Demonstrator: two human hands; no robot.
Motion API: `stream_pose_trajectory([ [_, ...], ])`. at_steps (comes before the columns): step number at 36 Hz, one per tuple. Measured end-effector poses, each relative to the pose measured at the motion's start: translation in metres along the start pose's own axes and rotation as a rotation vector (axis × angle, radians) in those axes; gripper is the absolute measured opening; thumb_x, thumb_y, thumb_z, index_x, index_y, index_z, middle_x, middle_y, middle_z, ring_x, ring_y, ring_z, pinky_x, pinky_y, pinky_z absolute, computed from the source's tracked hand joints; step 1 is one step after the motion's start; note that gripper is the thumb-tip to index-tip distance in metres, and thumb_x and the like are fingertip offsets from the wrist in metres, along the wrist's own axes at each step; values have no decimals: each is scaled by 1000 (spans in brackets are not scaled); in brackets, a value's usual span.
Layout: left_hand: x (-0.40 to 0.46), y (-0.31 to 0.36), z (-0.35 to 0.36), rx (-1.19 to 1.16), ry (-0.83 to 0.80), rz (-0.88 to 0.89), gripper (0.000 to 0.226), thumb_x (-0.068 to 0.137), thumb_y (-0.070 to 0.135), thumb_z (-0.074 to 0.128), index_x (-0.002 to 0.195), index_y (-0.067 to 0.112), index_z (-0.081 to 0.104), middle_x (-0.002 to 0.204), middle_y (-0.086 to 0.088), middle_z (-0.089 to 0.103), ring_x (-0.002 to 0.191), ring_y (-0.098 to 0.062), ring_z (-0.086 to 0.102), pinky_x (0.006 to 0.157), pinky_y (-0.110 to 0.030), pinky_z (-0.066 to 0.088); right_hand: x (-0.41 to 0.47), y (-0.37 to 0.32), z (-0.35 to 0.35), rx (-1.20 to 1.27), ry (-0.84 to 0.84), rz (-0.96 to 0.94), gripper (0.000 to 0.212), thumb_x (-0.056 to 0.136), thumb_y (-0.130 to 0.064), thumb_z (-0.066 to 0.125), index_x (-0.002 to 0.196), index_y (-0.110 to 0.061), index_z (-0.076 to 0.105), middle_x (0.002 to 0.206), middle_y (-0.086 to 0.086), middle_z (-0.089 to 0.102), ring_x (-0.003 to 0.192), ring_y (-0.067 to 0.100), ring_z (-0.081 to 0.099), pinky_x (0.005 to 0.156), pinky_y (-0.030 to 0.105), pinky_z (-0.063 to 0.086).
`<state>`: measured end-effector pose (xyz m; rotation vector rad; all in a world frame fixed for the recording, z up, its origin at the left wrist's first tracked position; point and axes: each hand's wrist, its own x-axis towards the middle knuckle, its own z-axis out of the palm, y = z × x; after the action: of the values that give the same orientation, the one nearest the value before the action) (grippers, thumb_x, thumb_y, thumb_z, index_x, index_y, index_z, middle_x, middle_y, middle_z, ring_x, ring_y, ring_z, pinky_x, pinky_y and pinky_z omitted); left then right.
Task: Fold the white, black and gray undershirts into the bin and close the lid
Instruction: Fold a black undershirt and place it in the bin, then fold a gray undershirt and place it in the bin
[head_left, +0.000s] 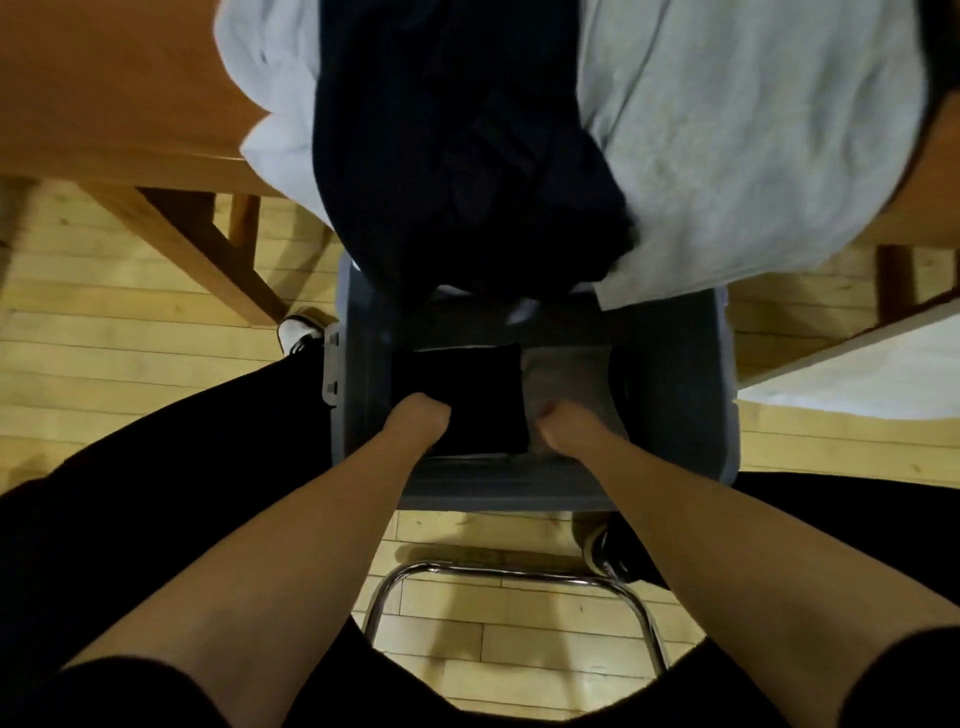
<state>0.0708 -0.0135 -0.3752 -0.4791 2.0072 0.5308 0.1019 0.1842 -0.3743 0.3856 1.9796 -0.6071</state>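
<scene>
Gripping folded black undershirt (462, 395) inside bin (675, 395); both hands

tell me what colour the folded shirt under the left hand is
Black folded shirt, clearest in the head view.

Gray bin (675, 364) open on floor, partly under bench edge. Folded black undershirt (467, 395) lying flat inside at left; folded gray undershirt (566, 379) just beside it at right. On bench beyond, unfolded: black undershirt pile (457, 145) draped over near edge above bin, white undershirt (275, 104) at its left, gray undershirt (743, 145) spread at right. Lid not discernible.
</scene>
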Motion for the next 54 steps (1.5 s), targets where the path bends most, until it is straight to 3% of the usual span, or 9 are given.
stream_pose_trajectory([
  [3,-26,17,-2,-142,29,107,24,100,14,46,77,11,50,98,-18,58,82,-27,55,77,-40,50,-26,-2,-10,6,62,-60,31,101,-21,46,122,-1,59,120,16,60,110,29,56,78,27,38],
  [12,-125,62,-14,-17,150,552,20,97,26,48,100,12,64,95,-11,68,88,-31,65,80,-47,56,-103,3,-56,-152,220,-313,23,100,-21,44,90,-10,60,78,5,55,67,18,48,54,27,36],
  [19,-194,122,-41,100,552,1016,12,95,15,51,96,11,63,93,-3,62,88,-20,56,77,-38,46,-151,16,-132,-227,945,-708,7,89,-17,61,90,-10,63,87,6,60,82,22,55,71,35,40],
  [22,-205,149,-51,278,738,1149,13,91,15,52,97,11,63,98,-3,60,94,-24,53,81,-41,46,-163,25,-171,-420,1157,-757,25,83,-18,68,106,-11,64,107,8,61,100,26,56,87,36,44],
  [29,-204,191,-43,711,890,990,43,96,33,44,134,14,44,138,-7,45,127,-27,38,104,-38,28,-161,66,-215,-843,1017,-549,69,72,-30,79,136,-22,53,150,9,45,134,33,46,97,48,46],
  [36,-191,220,-36,852,936,881,71,86,61,54,139,15,38,139,-13,42,127,-34,39,106,-43,33,-144,69,-214,-709,1095,-577,65,74,-13,79,134,-24,57,147,10,49,132,31,51,89,45,49],
  [45,-188,234,-54,838,840,914,68,85,63,51,139,22,45,137,-6,44,127,-28,38,99,-39,37,-140,74,-218,-611,1096,-641,54,88,-20,68,138,-34,54,155,-2,39,140,19,43,86,37,41],
  [50,-194,231,-61,837,736,921,90,76,84,43,140,22,47,139,-5,44,128,-27,38,102,-41,38,-159,61,-223,-179,872,-563,44,101,-32,45,144,-36,47,158,-12,30,147,9,26,115,36,27],
  [54,-216,225,-54,867,664,839,104,66,92,43,142,20,44,142,-9,43,130,-32,40,106,-44,37,-185,49,-233,288,707,-521,38,98,-27,52,135,-25,59,134,-3,61,116,14,58,93,24,44],
])
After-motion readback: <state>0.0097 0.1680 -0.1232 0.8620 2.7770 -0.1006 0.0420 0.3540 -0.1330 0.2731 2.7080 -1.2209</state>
